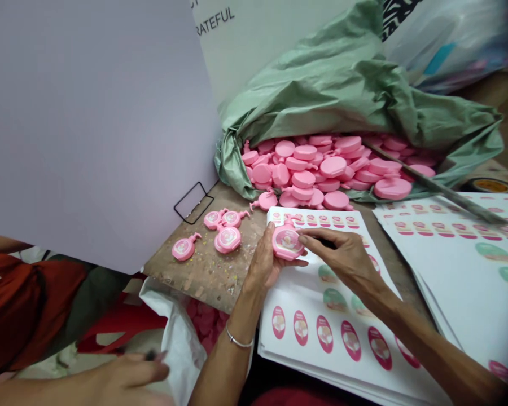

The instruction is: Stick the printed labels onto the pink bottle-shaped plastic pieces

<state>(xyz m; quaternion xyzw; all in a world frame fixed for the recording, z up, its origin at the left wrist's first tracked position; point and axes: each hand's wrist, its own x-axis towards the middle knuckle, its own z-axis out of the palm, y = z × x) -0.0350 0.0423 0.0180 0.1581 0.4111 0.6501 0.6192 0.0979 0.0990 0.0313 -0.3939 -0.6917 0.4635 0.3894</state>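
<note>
My left hand is closed around a small pink bottle-shaped toy with a round picture sticker on its face. My right hand rests its fingertips against the toy's right edge, fingers curled together, above a white sticker sheet with rows of pink and green oval stickers. Several stickered pink toys lie on the wooden board to the left.
A green plastic bag at the back spills a heap of plain pink toys. More sticker sheets lie right. A large pale lilac panel fills the upper left. Another person's hand shows at the bottom left.
</note>
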